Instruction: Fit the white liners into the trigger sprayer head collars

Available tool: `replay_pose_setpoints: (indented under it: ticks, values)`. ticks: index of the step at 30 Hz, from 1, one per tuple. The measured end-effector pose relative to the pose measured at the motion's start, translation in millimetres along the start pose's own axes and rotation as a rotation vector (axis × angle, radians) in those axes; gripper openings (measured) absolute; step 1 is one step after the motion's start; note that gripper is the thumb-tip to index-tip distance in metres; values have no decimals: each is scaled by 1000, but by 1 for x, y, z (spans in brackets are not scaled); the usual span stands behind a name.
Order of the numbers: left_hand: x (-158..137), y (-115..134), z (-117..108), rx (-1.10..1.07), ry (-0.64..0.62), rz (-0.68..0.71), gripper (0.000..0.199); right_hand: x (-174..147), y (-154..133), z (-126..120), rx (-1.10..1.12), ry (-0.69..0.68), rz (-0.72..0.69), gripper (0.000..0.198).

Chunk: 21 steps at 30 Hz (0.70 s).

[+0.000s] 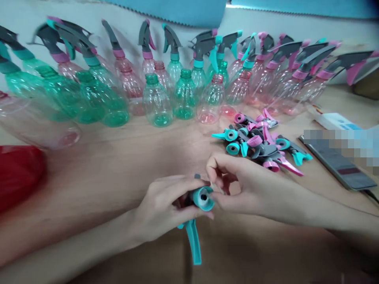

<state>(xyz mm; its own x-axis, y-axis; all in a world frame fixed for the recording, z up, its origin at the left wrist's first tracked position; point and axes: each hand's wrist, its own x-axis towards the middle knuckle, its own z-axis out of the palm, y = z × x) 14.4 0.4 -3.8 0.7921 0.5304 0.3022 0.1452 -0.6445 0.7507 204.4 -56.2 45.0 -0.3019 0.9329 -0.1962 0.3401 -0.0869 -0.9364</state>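
Spray bottles (185,98) line the table (124,157) beyond one heap of loose trigger heads (263,150) and one phone (346,173), while the left hand (161,207) closes around one trigger sprayer (194,241) at front centre, hiding most of its body, and the right hand (247,187) curls loosely beside its turquoise collar (211,203), what its fingers hold impossible to tell.

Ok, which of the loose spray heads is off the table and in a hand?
The turquoise-collared spray head in the left hand, trigger pointing down; the other loose ones lie in the mixed pile.
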Motion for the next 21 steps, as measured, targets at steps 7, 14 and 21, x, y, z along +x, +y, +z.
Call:
replay_pose_setpoints:
  ticks: [7, 14, 21]
  values:
    - [-10, 15, 17, -56, 60, -85, 28, -12, 9, 3, 204, -46, 105, 29]
    - [-4, 4, 32, -123, 82, -229, 27, -14, 40, 15, 399, 72, 52, 26]
    - [6, 2, 33, -363, 145, -310, 24, -14, 40, 9, 356, 117, -86, 28]
